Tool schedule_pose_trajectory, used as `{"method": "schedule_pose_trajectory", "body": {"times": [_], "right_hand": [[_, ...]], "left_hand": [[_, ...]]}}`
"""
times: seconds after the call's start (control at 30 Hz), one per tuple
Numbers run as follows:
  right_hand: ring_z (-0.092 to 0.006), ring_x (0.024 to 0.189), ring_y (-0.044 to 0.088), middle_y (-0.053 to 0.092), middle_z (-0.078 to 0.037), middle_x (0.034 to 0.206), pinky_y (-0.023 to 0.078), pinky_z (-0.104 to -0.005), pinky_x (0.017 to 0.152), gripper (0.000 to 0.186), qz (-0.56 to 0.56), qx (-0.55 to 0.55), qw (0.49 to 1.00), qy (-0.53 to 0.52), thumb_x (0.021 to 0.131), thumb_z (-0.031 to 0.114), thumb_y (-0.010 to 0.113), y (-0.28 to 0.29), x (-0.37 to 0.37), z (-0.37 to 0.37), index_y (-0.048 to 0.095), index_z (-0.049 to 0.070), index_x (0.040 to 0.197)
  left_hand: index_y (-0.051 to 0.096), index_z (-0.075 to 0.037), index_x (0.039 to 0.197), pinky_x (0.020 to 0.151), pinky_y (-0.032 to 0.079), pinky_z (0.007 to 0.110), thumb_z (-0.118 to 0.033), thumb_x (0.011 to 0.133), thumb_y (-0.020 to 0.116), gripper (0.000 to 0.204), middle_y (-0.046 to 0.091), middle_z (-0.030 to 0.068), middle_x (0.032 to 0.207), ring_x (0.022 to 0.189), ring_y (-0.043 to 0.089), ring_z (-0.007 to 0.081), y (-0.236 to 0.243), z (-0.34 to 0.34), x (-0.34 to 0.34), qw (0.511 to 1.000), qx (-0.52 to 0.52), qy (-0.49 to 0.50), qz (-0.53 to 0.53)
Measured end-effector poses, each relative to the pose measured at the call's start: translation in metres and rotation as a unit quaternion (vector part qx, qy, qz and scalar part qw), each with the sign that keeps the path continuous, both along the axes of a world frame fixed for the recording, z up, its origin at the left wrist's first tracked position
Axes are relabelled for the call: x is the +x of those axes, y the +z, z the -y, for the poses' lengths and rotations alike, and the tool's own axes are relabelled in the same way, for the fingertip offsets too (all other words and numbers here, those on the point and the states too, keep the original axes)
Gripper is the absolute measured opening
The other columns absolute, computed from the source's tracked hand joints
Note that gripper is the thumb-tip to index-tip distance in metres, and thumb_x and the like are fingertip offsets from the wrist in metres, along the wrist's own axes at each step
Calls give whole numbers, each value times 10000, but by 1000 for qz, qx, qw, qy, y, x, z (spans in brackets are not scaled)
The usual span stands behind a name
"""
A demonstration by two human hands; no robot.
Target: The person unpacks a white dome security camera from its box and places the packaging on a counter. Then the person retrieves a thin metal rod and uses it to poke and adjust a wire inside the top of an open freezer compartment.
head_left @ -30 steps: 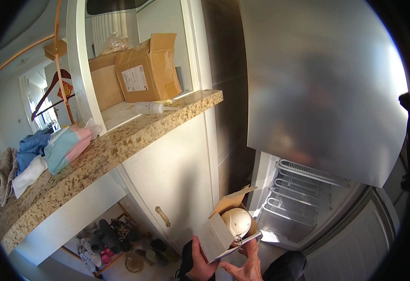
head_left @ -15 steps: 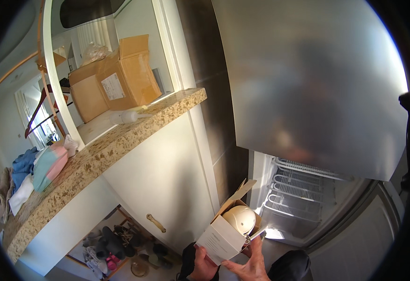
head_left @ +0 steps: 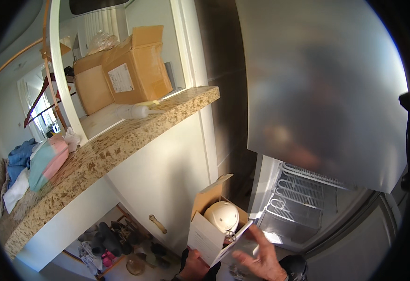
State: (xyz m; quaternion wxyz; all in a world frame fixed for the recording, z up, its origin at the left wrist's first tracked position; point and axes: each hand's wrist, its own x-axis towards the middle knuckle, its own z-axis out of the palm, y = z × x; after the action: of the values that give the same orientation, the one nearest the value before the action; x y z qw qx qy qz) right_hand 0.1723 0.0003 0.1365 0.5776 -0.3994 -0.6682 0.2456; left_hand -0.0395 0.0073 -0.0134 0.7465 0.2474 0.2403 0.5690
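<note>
A small open cardboard box [head_left: 204,239] with white outer panels is at the lower middle. A rounded cream object [head_left: 219,216] with holes and metal fittings sits inside it. My left hand [head_left: 194,264] grips the box at its lower left. My right hand [head_left: 261,257] is at the box's right side, fingers apart, its forefinger at the raised flap. The rest of the box's contents are hidden.
A granite ledge [head_left: 116,147] holds a large cardboard box [head_left: 141,75], a white tube [head_left: 132,111] and cloths [head_left: 48,161]. Shoes [head_left: 106,239] lie below. At right are a steel fridge [head_left: 327,93], its open lower compartment with wire racks [head_left: 296,196], and a cabinet door handle [head_left: 158,224] is nearer left.
The small box has moved left and tilted. My right hand's thumb has come away from its front; the fingers are more spread.
</note>
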Motion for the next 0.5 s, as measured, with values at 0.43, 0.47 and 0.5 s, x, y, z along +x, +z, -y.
{"method": "schedule_pose_trajectory", "body": {"times": [0.43,0.47,0.5], "right_hand": [[-456,948,642,657,-277,1013,529,-480,783,266,190,300,935,15,975,6,518,225,-64,-166,603,-9,1227],[-457,971,645,663,-284,1012,529,-495,796,293,227,293,929,-2,989,38,502,239,-71,-182,596,14,1265],[-408,901,646,662,-253,954,528,-457,793,315,254,275,927,-19,1005,58,494,250,-79,-198,573,14,1307]], "left_hand": [[236,-182,1592,1213,330,533,-335,973,604,736,417,102,1564,1431,436,308,-69,9,-70,998,-44,-37,35],[230,-180,1595,1215,325,537,-287,973,572,717,412,103,1568,1433,434,313,-78,7,-72,999,-40,-21,24],[225,-179,1597,1218,319,541,-240,972,539,702,406,104,1572,1435,431,317,-87,6,-74,999,-38,-6,11]]}}
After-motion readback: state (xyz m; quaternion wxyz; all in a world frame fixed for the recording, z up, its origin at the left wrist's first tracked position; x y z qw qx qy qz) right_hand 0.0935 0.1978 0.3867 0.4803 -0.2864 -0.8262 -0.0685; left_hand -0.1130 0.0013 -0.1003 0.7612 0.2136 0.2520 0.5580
